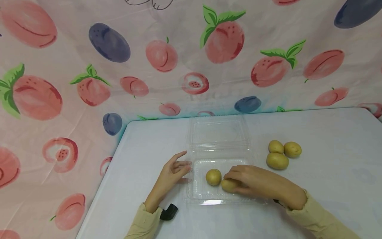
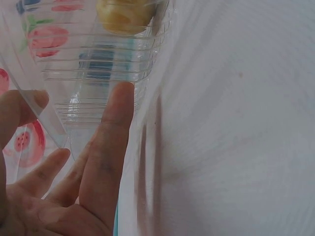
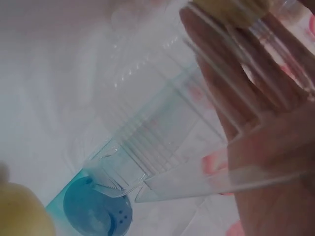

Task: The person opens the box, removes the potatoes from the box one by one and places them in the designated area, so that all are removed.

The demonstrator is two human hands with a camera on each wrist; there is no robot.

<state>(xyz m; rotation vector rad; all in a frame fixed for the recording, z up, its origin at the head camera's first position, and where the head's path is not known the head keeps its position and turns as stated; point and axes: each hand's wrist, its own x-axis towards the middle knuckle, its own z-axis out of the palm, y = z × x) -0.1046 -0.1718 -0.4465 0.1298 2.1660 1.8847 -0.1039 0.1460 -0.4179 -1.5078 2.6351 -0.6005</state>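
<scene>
A clear plastic clamshell box (image 1: 198, 196) lies on the white table with its lid (image 1: 219, 132) folded back. One yellow potato (image 1: 213, 177) sits inside, left of the middle. My right hand (image 1: 256, 181) reaches into the box from the right and holds a second potato (image 1: 229, 186) beside the first, its fingers curled over the top. That potato shows partly behind the clear wall in the right wrist view. At the box's left edge is my left hand (image 1: 170, 176), fingers extended and spread. In the left wrist view its fingertips (image 2: 120, 93) are right at the ribbed side wall.
Three more potatoes (image 1: 277, 161) lie grouped on the table to the right of the box. A fruit-print cloth (image 1: 185, 49) hangs behind the table. A black strap piece (image 1: 169, 212) shows at the left wrist.
</scene>
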